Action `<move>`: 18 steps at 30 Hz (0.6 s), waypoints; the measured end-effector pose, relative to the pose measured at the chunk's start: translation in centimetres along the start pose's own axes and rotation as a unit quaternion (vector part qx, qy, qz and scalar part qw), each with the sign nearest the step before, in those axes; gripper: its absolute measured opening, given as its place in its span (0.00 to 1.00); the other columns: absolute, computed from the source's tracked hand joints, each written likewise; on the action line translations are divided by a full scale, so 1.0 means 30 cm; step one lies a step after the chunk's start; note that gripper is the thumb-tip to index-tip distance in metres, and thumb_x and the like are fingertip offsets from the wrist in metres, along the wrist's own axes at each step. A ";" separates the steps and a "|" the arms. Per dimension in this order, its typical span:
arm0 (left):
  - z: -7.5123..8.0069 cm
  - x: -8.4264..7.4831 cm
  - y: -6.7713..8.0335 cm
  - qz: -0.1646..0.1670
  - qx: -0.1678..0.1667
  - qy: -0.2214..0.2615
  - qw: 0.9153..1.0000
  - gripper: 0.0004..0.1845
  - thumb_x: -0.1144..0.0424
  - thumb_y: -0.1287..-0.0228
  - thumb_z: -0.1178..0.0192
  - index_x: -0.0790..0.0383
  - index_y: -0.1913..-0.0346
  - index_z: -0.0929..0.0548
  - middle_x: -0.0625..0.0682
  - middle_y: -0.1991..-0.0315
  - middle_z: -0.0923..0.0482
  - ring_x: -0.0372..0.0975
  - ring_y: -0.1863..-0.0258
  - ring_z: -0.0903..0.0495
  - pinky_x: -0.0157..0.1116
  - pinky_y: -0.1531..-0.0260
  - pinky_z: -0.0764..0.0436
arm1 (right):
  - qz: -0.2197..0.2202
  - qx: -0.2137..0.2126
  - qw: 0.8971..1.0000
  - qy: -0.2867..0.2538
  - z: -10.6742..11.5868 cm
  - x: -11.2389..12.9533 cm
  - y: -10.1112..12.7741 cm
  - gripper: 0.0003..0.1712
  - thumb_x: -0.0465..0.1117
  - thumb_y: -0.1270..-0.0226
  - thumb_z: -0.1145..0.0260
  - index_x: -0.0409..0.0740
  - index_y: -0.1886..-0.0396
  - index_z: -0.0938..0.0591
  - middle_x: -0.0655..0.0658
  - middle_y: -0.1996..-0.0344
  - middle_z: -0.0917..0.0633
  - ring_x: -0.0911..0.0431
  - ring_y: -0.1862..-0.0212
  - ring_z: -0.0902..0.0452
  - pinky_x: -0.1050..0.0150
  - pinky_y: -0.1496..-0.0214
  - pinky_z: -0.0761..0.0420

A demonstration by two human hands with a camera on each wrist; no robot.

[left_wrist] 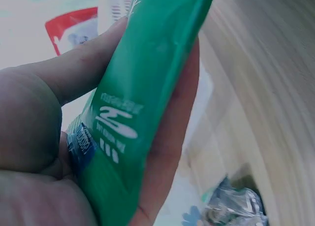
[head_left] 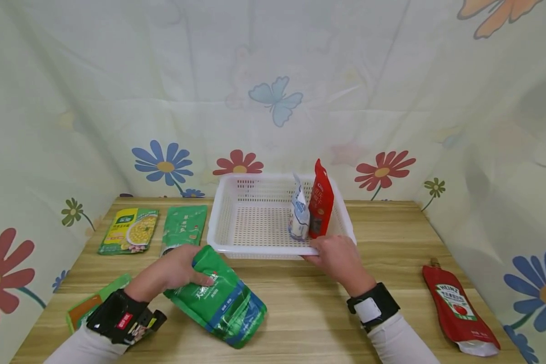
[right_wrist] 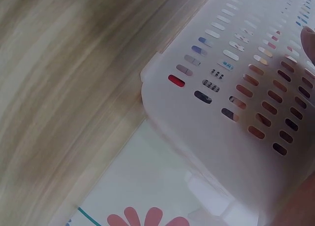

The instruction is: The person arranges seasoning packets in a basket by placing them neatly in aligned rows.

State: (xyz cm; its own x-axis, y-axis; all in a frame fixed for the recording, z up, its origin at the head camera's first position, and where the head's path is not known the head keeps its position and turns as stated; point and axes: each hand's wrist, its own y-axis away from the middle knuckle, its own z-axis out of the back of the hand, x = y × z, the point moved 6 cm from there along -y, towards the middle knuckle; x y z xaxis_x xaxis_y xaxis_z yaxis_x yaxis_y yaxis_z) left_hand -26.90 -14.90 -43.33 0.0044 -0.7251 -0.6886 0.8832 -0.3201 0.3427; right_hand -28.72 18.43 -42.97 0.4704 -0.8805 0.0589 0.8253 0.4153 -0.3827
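Note:
My left hand (head_left: 173,270) grips a green and blue food pouch (head_left: 227,303) by its upper side, in front of the basket. In the left wrist view the thumb lies on one face of the pouch (left_wrist: 142,88) and fingers show behind it. With my right hand (head_left: 338,260) I hold the near right rim of a white plastic basket (head_left: 255,248). Inside the basket, on its right side, a red pouch (head_left: 322,199) stands upright beside a white and blue pouch (head_left: 299,215). The right wrist view shows the basket's slotted wall (right_wrist: 182,117) up close.
On the left of the wooden table (head_left: 296,308) lie a yellow and green corn pouch (head_left: 129,231), a flat green pouch (head_left: 185,225) and an orange-green packet (head_left: 95,302), partly behind my left wrist. A red Heinz ketchup pouch (head_left: 457,306) lies at the far right. Flowered curtains surround the table.

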 end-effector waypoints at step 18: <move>0.004 -0.242 0.149 -0.126 -0.043 -0.080 0.988 0.19 0.62 0.42 0.24 0.52 0.47 0.13 0.42 0.61 0.12 0.34 0.62 0.15 0.36 0.63 0.14 | 0.001 0.013 1.000 0.001 0.001 0.006 -0.005 0.20 0.58 0.45 0.20 0.48 0.64 0.08 0.56 0.87 0.23 0.62 0.82 0.36 0.70 0.78 0.37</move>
State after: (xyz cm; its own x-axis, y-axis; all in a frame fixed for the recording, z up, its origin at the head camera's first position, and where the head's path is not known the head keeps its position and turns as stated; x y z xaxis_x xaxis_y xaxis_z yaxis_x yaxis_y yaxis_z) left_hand -23.04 -11.14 -36.73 -0.2889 -0.7176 -0.6337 0.8837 -0.4545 0.1118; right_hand -28.74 18.21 -42.86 0.4720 -0.8798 0.0570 0.8319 0.4230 -0.3592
